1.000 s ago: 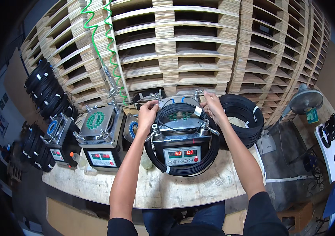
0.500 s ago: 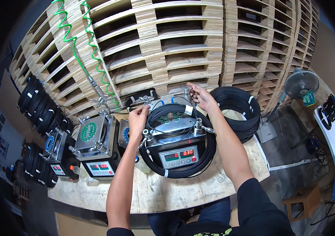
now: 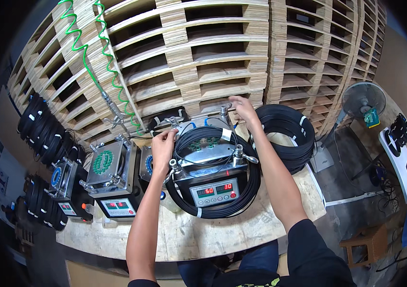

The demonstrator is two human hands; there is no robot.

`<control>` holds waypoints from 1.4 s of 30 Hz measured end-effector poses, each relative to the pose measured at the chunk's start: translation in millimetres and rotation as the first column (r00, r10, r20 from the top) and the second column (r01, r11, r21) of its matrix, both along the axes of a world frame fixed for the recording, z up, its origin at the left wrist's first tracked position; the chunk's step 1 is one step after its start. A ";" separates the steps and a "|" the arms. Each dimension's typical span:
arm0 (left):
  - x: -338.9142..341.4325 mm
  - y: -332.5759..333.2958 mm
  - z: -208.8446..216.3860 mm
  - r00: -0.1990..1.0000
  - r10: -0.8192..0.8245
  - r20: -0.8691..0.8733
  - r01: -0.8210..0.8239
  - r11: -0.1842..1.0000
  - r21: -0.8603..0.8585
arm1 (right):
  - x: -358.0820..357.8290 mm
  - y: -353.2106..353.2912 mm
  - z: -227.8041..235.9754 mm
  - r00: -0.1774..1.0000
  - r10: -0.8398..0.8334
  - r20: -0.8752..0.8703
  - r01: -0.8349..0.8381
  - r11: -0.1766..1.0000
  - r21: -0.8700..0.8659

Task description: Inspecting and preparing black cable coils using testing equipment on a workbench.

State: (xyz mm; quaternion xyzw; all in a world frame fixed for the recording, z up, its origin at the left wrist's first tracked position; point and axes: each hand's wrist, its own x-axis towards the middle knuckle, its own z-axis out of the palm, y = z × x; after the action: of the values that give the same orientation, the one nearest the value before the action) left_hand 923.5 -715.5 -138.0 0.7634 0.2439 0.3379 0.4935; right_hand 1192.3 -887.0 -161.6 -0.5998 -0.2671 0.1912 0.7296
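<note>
A metal test fixture (image 3: 213, 155) with a digital display panel stands on the bench before me. A large coil of black cable (image 3: 253, 191) hangs round its front, and a smaller black loop lies over its top plate. Green circuit pieces (image 3: 203, 143) show on that plate. My left hand (image 3: 164, 146) pinches at the back-left clamp (image 3: 173, 122); whatever lies between the fingertips is hidden. Beside the back-right clamp (image 3: 224, 114) is my right hand (image 3: 244, 111), slightly blurred, its fingers apart and reaching past the post.
Two similar fixtures, one with a green ring (image 3: 103, 162) and one with a blue ring (image 3: 56, 177), stand to the left. Stacked cable coils (image 3: 287, 143) sit at the right. Wooden pallets (image 3: 177, 57) rise behind; a green coiled air hose (image 3: 87, 64) hangs down. A fan (image 3: 363, 101) stands far right.
The fixture's display digits have changed. My right hand has shifted slightly around the back-right clamp. My left hand keeps its pinch by the back-left clamp.
</note>
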 end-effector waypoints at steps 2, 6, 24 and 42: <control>2.2 -1.9 -0.6 1.000 0.008 -0.015 -0.008 1.000 0.002 | -3.5 11.4 12.0 0.742 -0.253 0.621 0.498 0.828 -0.258; -3.9 0.2 -1.6 1.000 0.030 0.006 -0.030 0.998 0.046 | -38.7 27.8 22.1 0.620 0.001 0.785 0.453 0.816 -0.359; 9.6 15.0 3.9 0.997 -0.017 -0.072 0.014 0.999 -0.041 | -80.0 -45.4 33.6 0.749 -0.035 0.662 0.156 0.980 -0.125; 92.7 97.3 -46.3 0.960 0.124 0.250 0.157 0.500 -0.852 | -85.0 -51.8 -11.2 0.945 0.032 0.325 0.032 0.982 -0.188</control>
State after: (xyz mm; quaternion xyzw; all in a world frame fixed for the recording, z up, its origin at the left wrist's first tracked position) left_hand 1016.2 -618.2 -184.4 0.3604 0.3004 0.2691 0.8411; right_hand 1107.2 -938.8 -172.8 -0.6902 -0.3649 0.1139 0.6144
